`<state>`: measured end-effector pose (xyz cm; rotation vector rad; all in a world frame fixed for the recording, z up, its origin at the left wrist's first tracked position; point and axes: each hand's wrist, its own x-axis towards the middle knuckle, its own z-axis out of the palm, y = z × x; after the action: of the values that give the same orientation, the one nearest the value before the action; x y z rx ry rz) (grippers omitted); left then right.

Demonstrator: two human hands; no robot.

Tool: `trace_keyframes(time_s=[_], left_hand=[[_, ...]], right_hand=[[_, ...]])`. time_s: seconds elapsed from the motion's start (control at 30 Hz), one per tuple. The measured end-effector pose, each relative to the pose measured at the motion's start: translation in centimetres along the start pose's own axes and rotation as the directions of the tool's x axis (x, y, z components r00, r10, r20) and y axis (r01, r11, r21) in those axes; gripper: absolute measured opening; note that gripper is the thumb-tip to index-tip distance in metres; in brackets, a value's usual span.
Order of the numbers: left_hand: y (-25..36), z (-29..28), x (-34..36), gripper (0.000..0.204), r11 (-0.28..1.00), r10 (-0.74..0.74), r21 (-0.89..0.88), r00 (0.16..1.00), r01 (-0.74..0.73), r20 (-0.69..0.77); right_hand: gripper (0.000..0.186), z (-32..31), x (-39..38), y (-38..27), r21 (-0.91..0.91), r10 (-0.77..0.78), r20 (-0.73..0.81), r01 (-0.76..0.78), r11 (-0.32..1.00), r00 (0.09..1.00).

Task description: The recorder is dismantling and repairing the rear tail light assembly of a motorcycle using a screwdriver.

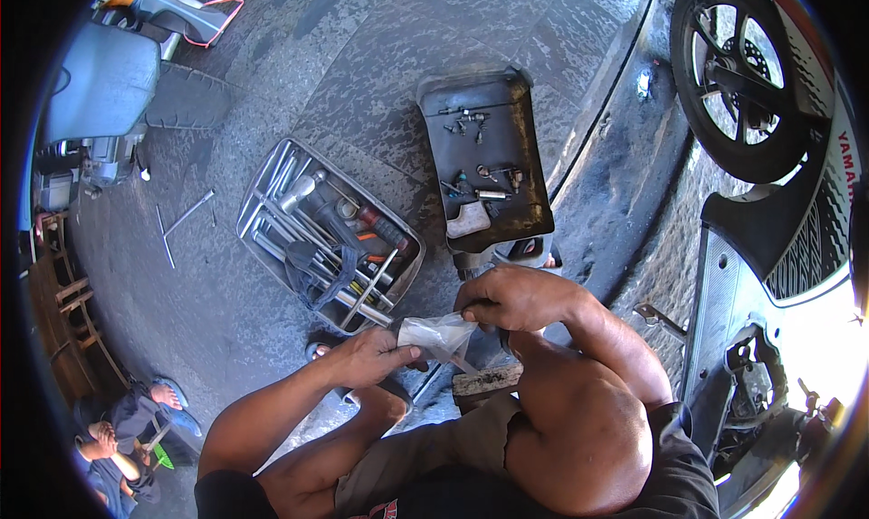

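At the far lower left of the frame another person (127,433) is seen seated on the ground, well apart from the work. On the stone paving left of centre a loose long metal rod (187,214) is noted, and beside it, toward centre, a metal tool tray (409,267) filled with wrenches and screwdrivers. Below the tray, the left hand (371,356) is closed on the left end of a small clear plastic bag (439,334). The bag is held at lower centre of the frame, stretched between both hands above the knees. The right hand (516,297) is closed with fingertips pinching the bag's upper right edge. Above it, at upper centre, a dark parts tray (534,189) holding small fittings is observed. At the right edge a motorcycle (769,211) is parked, its wheel (738,76) at upper right.
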<state>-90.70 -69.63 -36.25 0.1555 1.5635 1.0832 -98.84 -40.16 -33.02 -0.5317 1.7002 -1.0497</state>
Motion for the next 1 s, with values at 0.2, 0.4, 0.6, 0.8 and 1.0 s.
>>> trace_keyframes(time_s=[0.2, 0.4, 0.6, 0.8, 1.0], left_hand=[[0.1, -0.1, 0.7, 0.044, 0.998, 0.059, 0.026, 0.997, -0.061, 0.055], [-0.5, 0.0, 0.6, 0.042, 0.994, 0.096, 0.049, 0.991, -0.101, 0.088], [0.6, -0.3, 0.5, 0.043, 0.993, 0.042, -0.117, 0.993, -0.028, 0.115], [2.3, -0.5, 0.5, 0.047, 0.981, 0.061, -0.194, 0.983, -0.027, 0.172], [4.8, -0.1, -0.4, 0.05, 0.98, -0.023, -0.189, 0.976, 0.065, 0.218]], right_hand=[[0.026, 0.4, -0.7, 1.2, -0.036, -0.036, 0.0, 0.036, 0.999, 0.999], [0.023, 0.6, -0.6, 1.5, -0.086, -0.094, -0.015, 0.093, 0.992, 0.995], [0.027, -0.8, -1.3, 0.2, -0.081, 0.005, -0.094, -0.013, 0.997, 0.996], [0.029, -0.5, -1.6, 0.9, -0.103, -0.038, -0.194, 0.018, 0.995, 0.98], [0.031, -0.6, -1.3, 0.0, -0.147, -0.015, -0.182, -0.012, 0.989, 0.983]])
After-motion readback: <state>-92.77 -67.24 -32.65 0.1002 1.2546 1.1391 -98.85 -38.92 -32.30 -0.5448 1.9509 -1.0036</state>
